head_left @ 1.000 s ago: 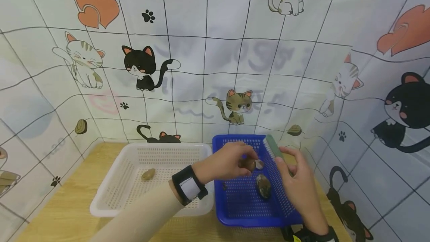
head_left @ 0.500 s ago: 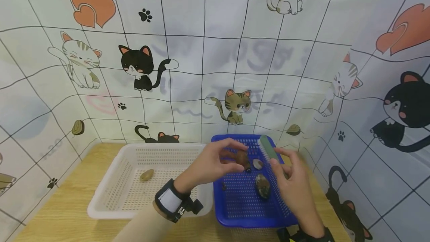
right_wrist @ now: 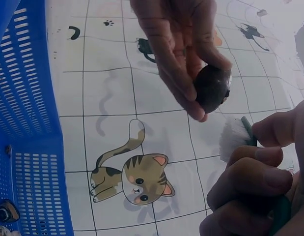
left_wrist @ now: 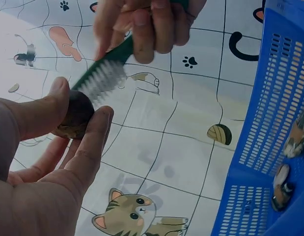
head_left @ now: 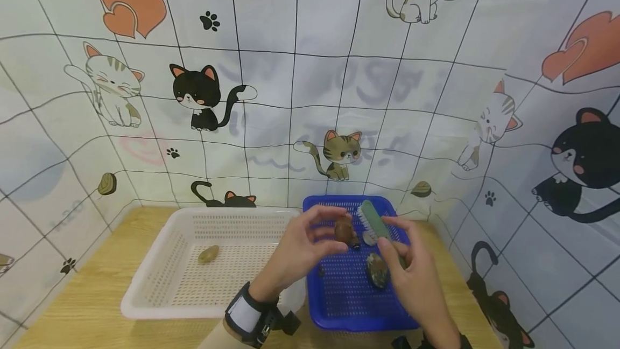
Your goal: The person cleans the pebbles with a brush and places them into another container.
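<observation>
My left hand [head_left: 310, 246] holds a smooth, rounded brown stone [head_left: 343, 230] between thumb and fingertips, over the blue basket [head_left: 358, 319]. In the left wrist view the stone [left_wrist: 79, 115] looks dark, with a lighter patch low down. My right hand [head_left: 411, 268] grips a green scrubbing brush [head_left: 374, 221] by its handle. Its white bristles [left_wrist: 103, 81] face the stone and overlap its edge in the left wrist view; in the right wrist view a small gap shows between them. Below, a mottled dark stone [head_left: 377, 271] and a small pale stone [head_left: 370, 238] lie in the basket.
Left of the blue basket stands a white basket [head_left: 140, 290] with one tan oval stone [head_left: 209, 255] in it. Both rest on a wooden table [head_left: 72, 316]. A cat-printed sheet [head_left: 271, 96] rises behind and at both sides.
My left hand has lifted the brown stone up out of the blue basket and turned it toward the brush. My right hand has shifted left, bringing the brush nearer the stone.
</observation>
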`<state>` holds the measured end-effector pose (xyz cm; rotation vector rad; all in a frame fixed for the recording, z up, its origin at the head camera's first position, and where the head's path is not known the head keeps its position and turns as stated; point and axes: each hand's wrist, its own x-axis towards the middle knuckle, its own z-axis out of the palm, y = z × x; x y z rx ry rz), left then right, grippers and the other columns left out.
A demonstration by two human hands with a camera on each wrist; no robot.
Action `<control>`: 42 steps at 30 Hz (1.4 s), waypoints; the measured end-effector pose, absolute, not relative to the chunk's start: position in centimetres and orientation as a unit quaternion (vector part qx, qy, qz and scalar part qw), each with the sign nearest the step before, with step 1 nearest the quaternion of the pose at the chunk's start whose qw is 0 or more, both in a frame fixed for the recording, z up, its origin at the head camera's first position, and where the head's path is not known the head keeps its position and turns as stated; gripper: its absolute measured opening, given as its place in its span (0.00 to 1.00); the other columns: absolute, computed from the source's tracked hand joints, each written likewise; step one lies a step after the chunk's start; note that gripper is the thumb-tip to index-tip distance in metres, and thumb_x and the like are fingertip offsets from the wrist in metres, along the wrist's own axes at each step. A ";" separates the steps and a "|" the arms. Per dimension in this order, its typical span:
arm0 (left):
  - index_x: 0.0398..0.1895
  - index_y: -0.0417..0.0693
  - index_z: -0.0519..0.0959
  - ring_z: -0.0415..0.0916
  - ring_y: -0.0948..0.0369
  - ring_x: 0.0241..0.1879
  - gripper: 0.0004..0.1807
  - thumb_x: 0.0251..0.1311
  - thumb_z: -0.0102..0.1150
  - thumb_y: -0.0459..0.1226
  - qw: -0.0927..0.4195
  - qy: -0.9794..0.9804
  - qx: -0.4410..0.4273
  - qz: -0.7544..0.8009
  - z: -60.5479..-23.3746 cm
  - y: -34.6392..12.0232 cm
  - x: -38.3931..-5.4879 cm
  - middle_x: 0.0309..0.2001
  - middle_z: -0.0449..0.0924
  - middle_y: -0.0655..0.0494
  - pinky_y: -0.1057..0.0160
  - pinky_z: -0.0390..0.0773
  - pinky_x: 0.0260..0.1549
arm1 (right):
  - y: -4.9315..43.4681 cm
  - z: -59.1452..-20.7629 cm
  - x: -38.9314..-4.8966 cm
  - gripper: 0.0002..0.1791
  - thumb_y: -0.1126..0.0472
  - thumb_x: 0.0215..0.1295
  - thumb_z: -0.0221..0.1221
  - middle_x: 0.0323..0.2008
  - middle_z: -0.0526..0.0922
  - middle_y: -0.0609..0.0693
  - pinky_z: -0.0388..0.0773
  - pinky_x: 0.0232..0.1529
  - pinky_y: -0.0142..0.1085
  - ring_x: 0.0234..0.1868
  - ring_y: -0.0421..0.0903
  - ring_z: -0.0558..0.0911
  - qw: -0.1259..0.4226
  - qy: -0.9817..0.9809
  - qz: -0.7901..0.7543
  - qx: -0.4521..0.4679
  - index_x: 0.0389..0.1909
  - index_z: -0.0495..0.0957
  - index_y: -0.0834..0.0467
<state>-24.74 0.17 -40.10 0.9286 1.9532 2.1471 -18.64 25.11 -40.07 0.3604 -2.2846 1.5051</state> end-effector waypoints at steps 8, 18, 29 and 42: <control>0.78 0.47 0.81 0.91 0.48 0.67 0.32 0.73 0.77 0.28 0.054 0.646 0.275 0.710 -41.2 0.4 -24.5 0.80 0.82 0.44 0.61 0.95 0.60 | 24.0 -40.3 -17.7 0.22 0.64 0.94 0.56 0.22 0.78 0.41 0.72 0.15 0.35 0.19 0.32 0.72 0.162 -0.795 0.563 0.160 0.81 0.70 0.57; 0.77 0.40 0.81 0.93 0.50 0.64 0.32 0.70 0.78 0.25 0.063 0.644 0.269 0.713 -41.9 0.6 -24.6 0.75 0.86 0.38 0.59 0.96 0.58 | 23.1 -40.8 -17.6 0.22 0.59 0.95 0.56 0.20 0.73 0.40 0.65 0.13 0.34 0.16 0.32 0.65 0.124 -0.806 0.559 0.149 0.81 0.69 0.52; 0.75 0.40 0.82 0.93 0.60 0.62 0.32 0.69 0.78 0.24 0.012 0.641 0.274 0.717 -42.0 0.3 -24.8 0.75 0.87 0.41 0.61 0.94 0.61 | 23.2 -40.6 -18.1 0.21 0.60 0.94 0.56 0.20 0.74 0.40 0.66 0.13 0.34 0.17 0.31 0.66 0.140 -0.813 0.542 0.162 0.81 0.71 0.53; 0.74 0.40 0.83 0.94 0.53 0.63 0.30 0.70 0.78 0.25 0.021 0.648 0.276 0.709 -42.5 0.8 -25.0 0.72 0.89 0.39 0.61 0.95 0.60 | 23.0 -40.8 -18.0 0.21 0.60 0.94 0.57 0.18 0.70 0.38 0.62 0.11 0.32 0.15 0.27 0.63 0.141 -0.815 0.541 0.153 0.80 0.72 0.52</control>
